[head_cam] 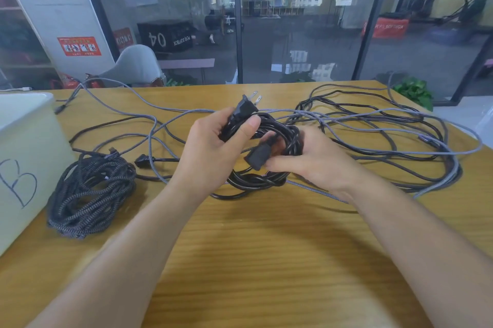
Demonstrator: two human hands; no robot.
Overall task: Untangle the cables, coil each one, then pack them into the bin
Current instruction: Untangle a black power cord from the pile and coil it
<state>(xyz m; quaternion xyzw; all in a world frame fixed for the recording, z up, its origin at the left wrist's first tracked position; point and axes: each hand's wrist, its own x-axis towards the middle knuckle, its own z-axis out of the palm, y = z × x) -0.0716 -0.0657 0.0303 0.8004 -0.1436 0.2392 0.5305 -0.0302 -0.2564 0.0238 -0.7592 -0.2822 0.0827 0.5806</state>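
Your left hand (213, 138) grips a coiled black power cable (266, 157) above the wooden surface (266, 247); your right hand (306, 159) pinches its black connector (257, 158), both forearms reaching forward.

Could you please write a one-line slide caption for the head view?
Both hands, left hand and right hand, hold a coiled black power cable over a wooden table beside the white bin.

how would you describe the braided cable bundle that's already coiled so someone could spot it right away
Start at the white bin marked B at the table's left edge. Right beside its front corner lies the coiled braided cable, a dark heap on the wood. Unlike the loose grey cables sprawled behind, it is bundled, thick and speckled, and no hand touches it.
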